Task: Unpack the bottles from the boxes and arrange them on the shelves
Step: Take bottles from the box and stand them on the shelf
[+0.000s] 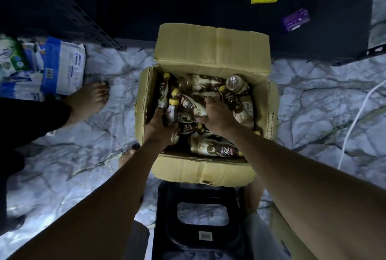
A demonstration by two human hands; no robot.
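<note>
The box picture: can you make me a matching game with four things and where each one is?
Things:
1. cardboard box
2. black stool
3. purple packet
4. bare foot

Places:
A. on the dark shelf, beyond the box
B. left of the box, beside the tissue packs
C. on the marble floor, full of bottles
D. nearest the camera, under the arms

Pairs: 1-C, 2-D, 3-A, 4-B
</note>
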